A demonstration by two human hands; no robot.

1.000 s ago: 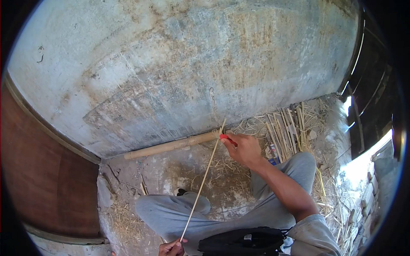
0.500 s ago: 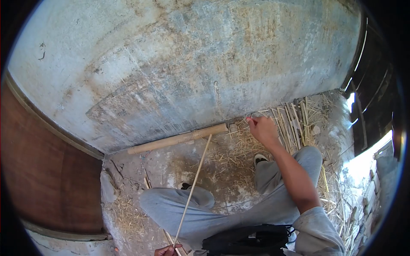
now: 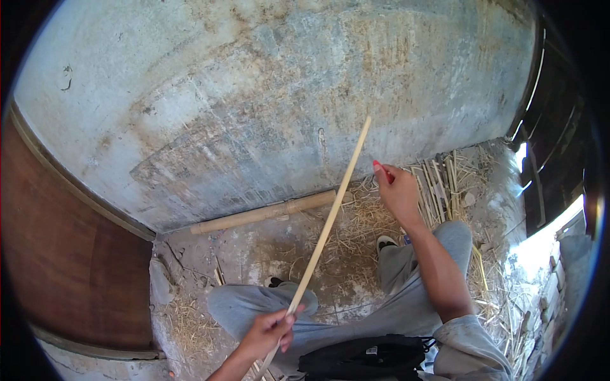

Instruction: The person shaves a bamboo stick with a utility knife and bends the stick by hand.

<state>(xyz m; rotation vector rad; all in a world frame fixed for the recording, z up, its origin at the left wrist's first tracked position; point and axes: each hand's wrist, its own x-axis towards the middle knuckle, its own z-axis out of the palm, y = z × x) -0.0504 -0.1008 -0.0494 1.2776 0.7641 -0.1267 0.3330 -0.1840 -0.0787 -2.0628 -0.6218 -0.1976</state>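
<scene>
A long, pale bamboo strip [image 3: 330, 219] slants up from the bottom of the head view, its far end in front of the wall. My left hand [image 3: 267, 333] is closed around its lower part, above my left leg. My right hand [image 3: 401, 193] is closed on a small red-handled tool [image 3: 382, 169], to the right of the strip and apart from it. Most of the tool is hidden in the fingers, so its kind is unclear.
A thick bamboo pole [image 3: 267, 213] lies along the foot of the stained wall [image 3: 267, 108]. Split strips [image 3: 438, 187] and shavings [image 3: 362, 222] cover the floor at the right. A black bag [image 3: 362, 357] rests at my lap. A brown panel [image 3: 76, 254] stands at the left.
My left hand has come up into view from the bottom edge, and the bamboo strip has risen and moved right. My right hand has shifted slightly right; more of its red-handled tool shows.
</scene>
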